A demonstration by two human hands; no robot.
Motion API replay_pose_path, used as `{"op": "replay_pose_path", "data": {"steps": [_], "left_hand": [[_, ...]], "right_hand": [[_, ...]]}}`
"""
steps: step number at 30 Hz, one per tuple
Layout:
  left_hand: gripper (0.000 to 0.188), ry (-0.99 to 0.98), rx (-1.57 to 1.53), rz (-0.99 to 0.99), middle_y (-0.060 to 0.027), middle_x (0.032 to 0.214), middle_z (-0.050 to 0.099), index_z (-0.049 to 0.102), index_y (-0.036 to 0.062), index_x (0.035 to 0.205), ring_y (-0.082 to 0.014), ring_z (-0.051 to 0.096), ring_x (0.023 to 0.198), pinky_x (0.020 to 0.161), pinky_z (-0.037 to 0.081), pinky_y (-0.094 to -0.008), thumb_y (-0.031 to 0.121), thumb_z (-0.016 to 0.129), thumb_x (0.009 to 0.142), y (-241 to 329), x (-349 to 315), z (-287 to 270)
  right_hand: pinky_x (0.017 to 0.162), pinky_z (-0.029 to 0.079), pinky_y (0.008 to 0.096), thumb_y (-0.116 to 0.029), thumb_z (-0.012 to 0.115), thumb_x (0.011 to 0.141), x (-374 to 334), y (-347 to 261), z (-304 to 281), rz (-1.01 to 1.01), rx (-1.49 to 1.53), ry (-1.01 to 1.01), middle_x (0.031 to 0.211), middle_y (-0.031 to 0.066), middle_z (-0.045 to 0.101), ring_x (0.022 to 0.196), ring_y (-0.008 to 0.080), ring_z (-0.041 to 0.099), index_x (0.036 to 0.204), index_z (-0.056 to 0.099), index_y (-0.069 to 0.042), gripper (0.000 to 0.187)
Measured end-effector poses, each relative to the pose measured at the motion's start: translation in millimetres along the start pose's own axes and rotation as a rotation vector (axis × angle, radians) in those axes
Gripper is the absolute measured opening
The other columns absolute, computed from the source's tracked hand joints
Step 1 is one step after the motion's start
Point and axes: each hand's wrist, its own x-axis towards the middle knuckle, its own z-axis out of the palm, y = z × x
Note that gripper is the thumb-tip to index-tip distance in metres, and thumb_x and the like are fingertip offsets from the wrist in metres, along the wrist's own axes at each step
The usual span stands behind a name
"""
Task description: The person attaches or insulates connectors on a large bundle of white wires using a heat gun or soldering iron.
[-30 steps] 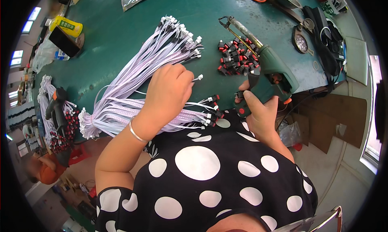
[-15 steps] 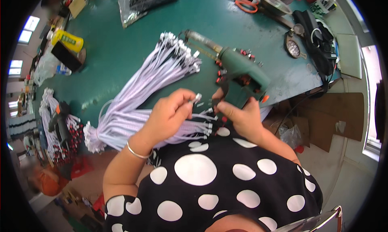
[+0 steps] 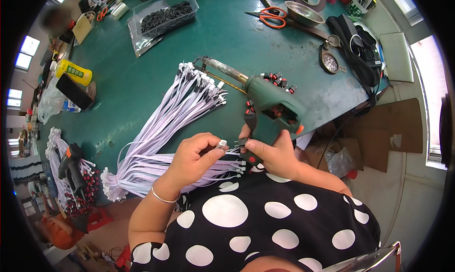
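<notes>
Bundles of pale ribbon cables (image 3: 161,130) fanned across the green counter (image 3: 137,82), connector ends grouped together, probably so each could be drawn off singly. Left hand (image 3: 192,156) was clenched, pinching one white connector (image 3: 222,143) between thumb and forefinger, just above the counter's near edge. Beside it, the right hand (image 3: 275,153) gripped the handle of a green soldering gun (image 3: 270,106) and held a small black-and-red part (image 3: 242,142) almost against the connector, apparently to align them. The cable looked thin, flat, lilac-white, with a small white plug. Loose red-black parts (image 3: 277,77) lay beyond the gun.
</notes>
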Motion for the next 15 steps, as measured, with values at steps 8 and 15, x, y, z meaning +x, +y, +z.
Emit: {"op": "replay_pose_path", "data": {"steps": [8, 15], "left_hand": [[0.012, 0.004, 0.027, -0.193, 0.0002, 0.073, 0.057, 0.061, -0.0001, 0.087, -0.0033, 0.044, 0.061, 0.054, 0.037, -0.0202, 0.009, 0.064, 0.080, 19, 3, 2], [0.008, 0.020, -0.016, -0.263, -0.0014, 0.085, 0.057, 0.054, 0.0010, 0.088, -0.0035, 0.049, 0.074, 0.066, 0.042, -0.0187, 0.000, 0.058, 0.081, 18, 4, 5]], "right_hand": [[0.064, 0.048, 0.0260, -0.012, 0.064, 0.082, 4, 5, 4, -0.011, -0.006, 0.065, 0.089, 0.0069, 0.057, 0.074, 0.0126, 0.056, 0.100, 0.051, 0.001, 0.025], [0.060, 0.043, 0.0235, -0.014, 0.061, 0.085, 4, 4, 14, 0.000, -0.127, 0.176, 0.076, 0.0016, 0.057, 0.068, 0.0085, 0.052, 0.086, 0.056, 0.000, 0.015]]}}
